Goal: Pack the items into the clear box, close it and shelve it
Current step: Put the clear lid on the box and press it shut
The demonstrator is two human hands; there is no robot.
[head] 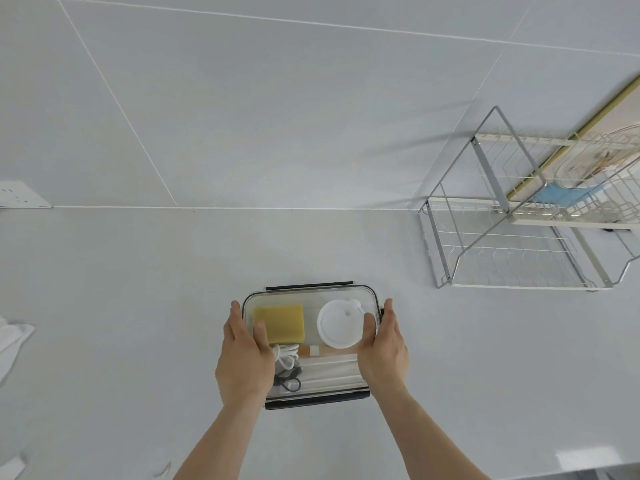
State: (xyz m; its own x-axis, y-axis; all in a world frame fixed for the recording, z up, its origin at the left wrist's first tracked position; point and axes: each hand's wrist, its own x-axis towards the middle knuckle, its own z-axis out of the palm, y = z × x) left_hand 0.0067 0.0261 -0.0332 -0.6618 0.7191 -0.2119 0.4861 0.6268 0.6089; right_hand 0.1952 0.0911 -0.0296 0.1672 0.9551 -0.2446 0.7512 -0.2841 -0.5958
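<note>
Two bare hands grip a clear box [311, 299] on a white counter [138, 306] in the head view, the only view here. The left hand [244, 355] presses against the box's left side with its thumb lying over the lid, and the right hand [382, 348] clasps the right side the same way. The lid is on; dark latches show along the far and near edges. Through the lid show a yellow sponge [280, 323], a round white lid [341, 323], a coiled white cable [285, 355] and a dark small item near it that I cannot identify. A wire rack [519, 237] stands well apart to the right, against the tiled wall [277, 98].
</note>
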